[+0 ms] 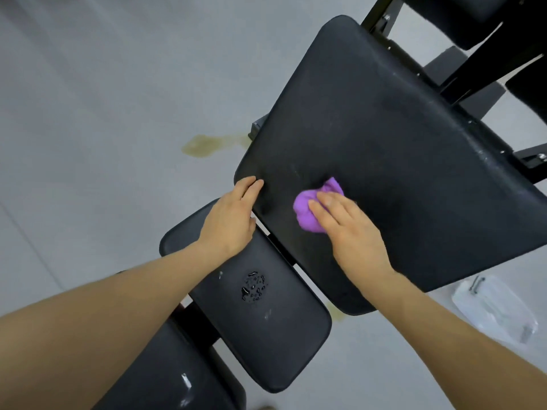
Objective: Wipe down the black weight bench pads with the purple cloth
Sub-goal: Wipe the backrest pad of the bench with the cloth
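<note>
Pressing a bunched purple cloth (310, 207) onto the large black back pad (399, 149) at centre frame, the right hand (349, 229) lies flat over it, fingers loosely curled. The left hand (229, 217) rests open on that pad's lower-left edge. Water droplets (254, 287) bead on the smaller seat pad (266, 335) below.

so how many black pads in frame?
4: the big pad under the cloth, the small wet pad nearer, one at the bottom edge, one cut off top right. More may be out of frame.
</note>
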`<state>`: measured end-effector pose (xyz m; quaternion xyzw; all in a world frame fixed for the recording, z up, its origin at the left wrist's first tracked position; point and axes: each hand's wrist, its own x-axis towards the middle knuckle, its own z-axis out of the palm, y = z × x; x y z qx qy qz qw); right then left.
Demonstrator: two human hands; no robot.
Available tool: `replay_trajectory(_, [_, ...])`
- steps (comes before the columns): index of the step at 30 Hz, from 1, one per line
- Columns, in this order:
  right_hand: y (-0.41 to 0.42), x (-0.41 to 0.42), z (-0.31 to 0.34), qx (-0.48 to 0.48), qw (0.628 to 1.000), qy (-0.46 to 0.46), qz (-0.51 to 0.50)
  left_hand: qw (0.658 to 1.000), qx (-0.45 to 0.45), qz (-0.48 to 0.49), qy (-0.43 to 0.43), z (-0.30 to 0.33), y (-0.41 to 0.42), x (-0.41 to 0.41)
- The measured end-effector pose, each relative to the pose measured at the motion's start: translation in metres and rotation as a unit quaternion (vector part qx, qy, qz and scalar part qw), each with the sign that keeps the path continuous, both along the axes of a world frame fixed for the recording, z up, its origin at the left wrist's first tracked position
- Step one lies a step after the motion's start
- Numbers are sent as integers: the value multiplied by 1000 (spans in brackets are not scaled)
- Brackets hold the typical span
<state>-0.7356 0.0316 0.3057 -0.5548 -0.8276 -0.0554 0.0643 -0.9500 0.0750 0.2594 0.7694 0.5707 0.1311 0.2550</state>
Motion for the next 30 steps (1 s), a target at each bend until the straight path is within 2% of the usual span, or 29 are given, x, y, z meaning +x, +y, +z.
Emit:
replay_trajectory(3, [-23,13,-2,-36,999,-6,7,999,-30,2,-14,3,2,-1])
replay_trajectory(11, [89,-56,15,10,1000,19,-21,999,-43,-22,-21,-1,4,-9])
replay_trajectory(15, [53,-43,5,6,1000,21,-10,998,-41,-35,-27,0,6,-12])
replay_trajectory(18, [11,-22,4,-45,998,-17,36,998,-27,-47,-25,2,10,-17])
replay_trajectory(20, [23,-19,10,-69,996,-24,49,998,-21,-51,-29,1,12,-18])
replay_trajectory(23, [74,-41,22,-38,999,-18,17,998,-26,-42,-45,-4,13,-20])
replay_trajectory(26, [117,-68,29,-24,996,37,-73,997,-34,-34,-66,-8,14,-23])
replay_trajectory(28, [117,-74,19,-11,994,55,-89,996,-34,-42,-71,-9,13,-25])
replay_trajectory(30, [94,-76,3,-11,996,59,-62,996,-30,-49,-65,-9,12,-28])
